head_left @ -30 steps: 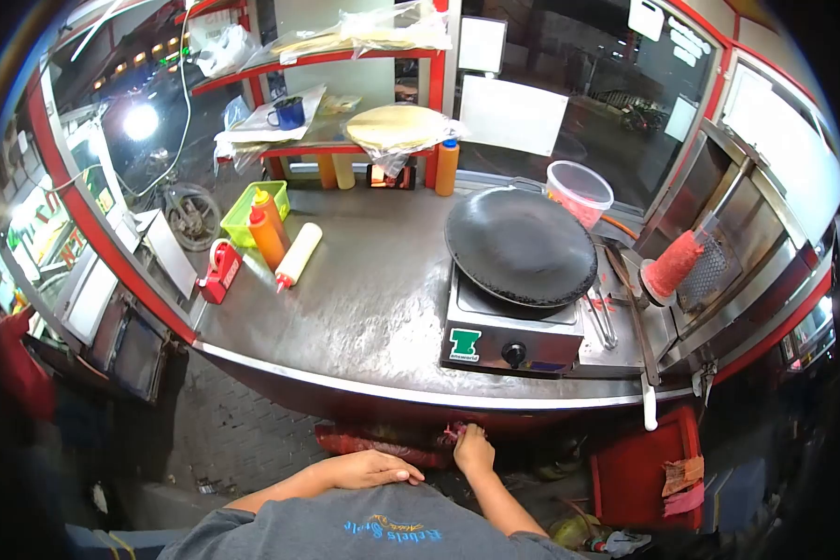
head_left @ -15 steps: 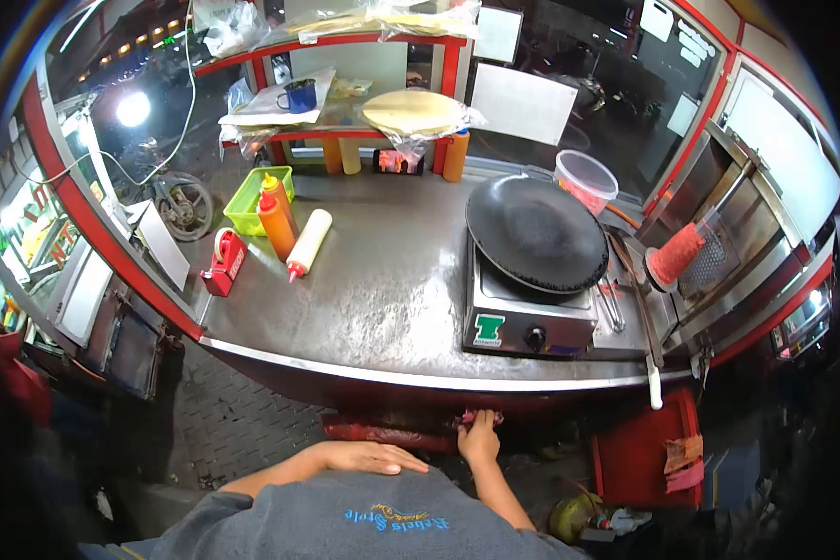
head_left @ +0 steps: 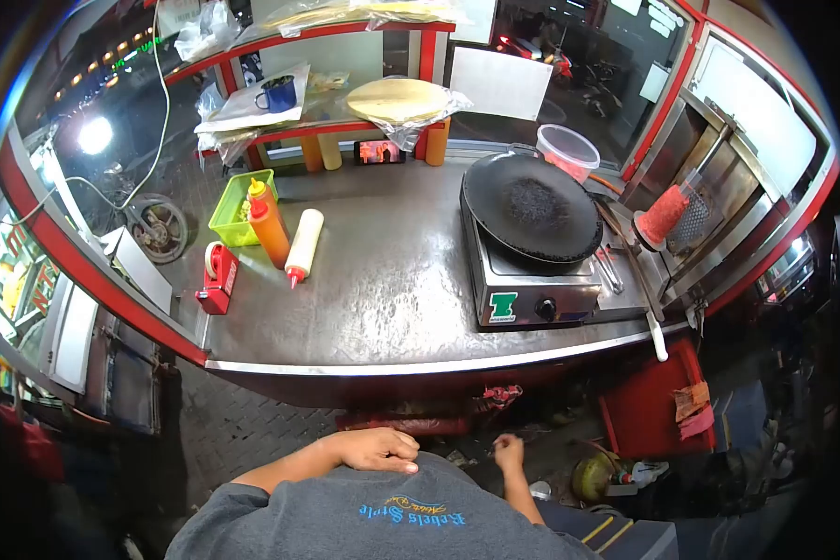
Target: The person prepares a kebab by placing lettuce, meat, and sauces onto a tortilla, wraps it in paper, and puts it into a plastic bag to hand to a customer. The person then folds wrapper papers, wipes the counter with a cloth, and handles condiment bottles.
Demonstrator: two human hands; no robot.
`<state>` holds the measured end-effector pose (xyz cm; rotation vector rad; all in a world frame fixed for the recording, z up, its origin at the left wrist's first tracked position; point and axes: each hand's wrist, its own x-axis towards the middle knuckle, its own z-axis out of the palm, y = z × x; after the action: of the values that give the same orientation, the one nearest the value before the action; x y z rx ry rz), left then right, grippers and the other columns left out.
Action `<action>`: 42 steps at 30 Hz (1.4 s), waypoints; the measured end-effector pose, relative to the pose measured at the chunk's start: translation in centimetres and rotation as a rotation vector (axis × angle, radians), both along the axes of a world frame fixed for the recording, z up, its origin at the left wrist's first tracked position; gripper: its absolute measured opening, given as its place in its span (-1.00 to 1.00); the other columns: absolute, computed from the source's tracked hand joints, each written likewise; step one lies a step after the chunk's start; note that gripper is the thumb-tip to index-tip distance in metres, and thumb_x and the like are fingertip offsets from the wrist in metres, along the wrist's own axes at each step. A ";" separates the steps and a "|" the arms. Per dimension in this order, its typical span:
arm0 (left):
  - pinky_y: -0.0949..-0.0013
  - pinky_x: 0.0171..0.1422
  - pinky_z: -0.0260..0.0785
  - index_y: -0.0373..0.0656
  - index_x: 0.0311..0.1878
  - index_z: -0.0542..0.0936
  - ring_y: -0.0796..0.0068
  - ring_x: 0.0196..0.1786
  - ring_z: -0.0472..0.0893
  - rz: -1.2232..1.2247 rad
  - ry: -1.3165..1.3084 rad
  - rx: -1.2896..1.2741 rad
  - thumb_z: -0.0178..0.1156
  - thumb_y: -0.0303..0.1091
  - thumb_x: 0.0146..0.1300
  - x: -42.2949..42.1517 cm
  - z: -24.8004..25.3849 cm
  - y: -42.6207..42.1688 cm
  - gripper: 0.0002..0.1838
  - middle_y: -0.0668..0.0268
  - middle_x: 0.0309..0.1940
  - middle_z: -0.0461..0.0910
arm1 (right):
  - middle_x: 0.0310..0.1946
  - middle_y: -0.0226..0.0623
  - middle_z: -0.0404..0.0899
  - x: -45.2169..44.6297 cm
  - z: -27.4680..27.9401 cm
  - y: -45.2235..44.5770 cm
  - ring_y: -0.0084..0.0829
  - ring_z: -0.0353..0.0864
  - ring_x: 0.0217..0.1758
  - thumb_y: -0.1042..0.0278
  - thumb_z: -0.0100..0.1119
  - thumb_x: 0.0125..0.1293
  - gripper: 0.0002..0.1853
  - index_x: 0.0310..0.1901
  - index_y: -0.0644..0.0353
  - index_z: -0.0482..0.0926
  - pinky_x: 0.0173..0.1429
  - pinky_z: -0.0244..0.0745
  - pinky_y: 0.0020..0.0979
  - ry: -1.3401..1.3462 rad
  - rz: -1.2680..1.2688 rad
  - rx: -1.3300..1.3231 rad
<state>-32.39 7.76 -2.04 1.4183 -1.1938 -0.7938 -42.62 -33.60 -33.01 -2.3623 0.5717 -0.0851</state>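
My left hand lies against the front of my grey T-shirt, its fingers curled in and nothing showing in them. Lower right of the counter front, my right hand hangs with its fingers drawn together; no object shows in it. A crumpled pink-red cloth hangs just above that hand, apart from it, below the counter edge. Over both hands is the metal counter. It bears a gas stove with a round black griddle on top.
On the counter's left stand a red tape dispenser, sauce bottles and a green basket. A long knife overhangs the right edge by the meat spit. Flatbreads lie on the shelf; a red crate stands below.
My right hand has let go of the pink-red cloth and drawn back toward my body. My left hand's fingers, flat before, are now curled. The view has shifted slightly.
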 end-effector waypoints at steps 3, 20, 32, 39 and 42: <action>0.11 -0.16 0.25 -0.30 -0.47 0.35 0.21 -0.36 0.35 -0.010 0.004 -0.057 0.12 -0.19 0.62 -0.2 0.2 1.2 -0.50 0.16 -0.51 0.27 | -0.15 -0.18 0.83 -4.6 -5.9 -1.5 -0.19 0.80 0.00 0.30 0.30 0.29 -0.81 -0.14 0.03 0.83 0.08 0.65 -0.20 0.601 0.298 0.107; 0.12 -0.05 0.34 -0.39 -0.34 0.39 0.21 -0.29 0.44 0.453 0.214 0.145 -0.06 -0.05 0.69 -10.7 -0.1 9.5 -0.45 0.10 -0.43 0.42 | -0.11 -0.37 0.72 16.4 29.4 19.4 -0.55 0.71 -0.21 0.29 0.14 0.61 -0.72 0.20 0.23 0.62 -0.14 0.62 -0.40 0.556 1.121 0.828; 0.05 -0.04 0.44 -0.26 -0.30 0.62 0.01 -0.21 0.57 1.116 -0.101 0.445 0.09 -0.08 0.58 -15.7 2.6 6.7 -0.56 0.08 -0.39 0.57 | 0.57 0.12 0.20 36.1 28.8 48.0 0.14 0.37 0.51 -0.12 0.48 0.23 0.04 0.65 -0.11 0.10 0.49 0.43 0.01 -0.287 0.551 -0.033; 0.09 0.11 0.50 -0.24 -0.13 0.69 0.03 -0.05 0.66 1.077 -0.109 0.515 0.12 -0.08 0.56 -18.0 -0.4 10.4 -0.62 0.08 -0.21 0.70 | 0.56 0.14 0.14 38.2 29.1 49.9 0.13 0.18 0.61 -0.09 0.35 0.31 -0.03 0.67 -0.37 0.04 0.51 0.40 -0.01 0.085 0.667 -0.031; 0.12 0.15 0.52 -0.24 -0.06 0.70 0.07 -0.02 0.69 1.281 -0.107 0.499 0.17 -0.13 0.54 -18.1 0.2 11.2 -0.67 0.09 -0.17 0.72 | 0.39 0.20 0.36 36.5 29.7 46.5 0.19 0.45 0.42 -0.02 0.32 0.30 -0.07 0.66 -0.33 0.10 0.43 0.49 0.00 0.062 0.709 -0.059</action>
<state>-50.51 18.93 -1.86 2.2144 0.0388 -0.0692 -6.16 12.94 -3.28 -2.4926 -0.2649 0.2940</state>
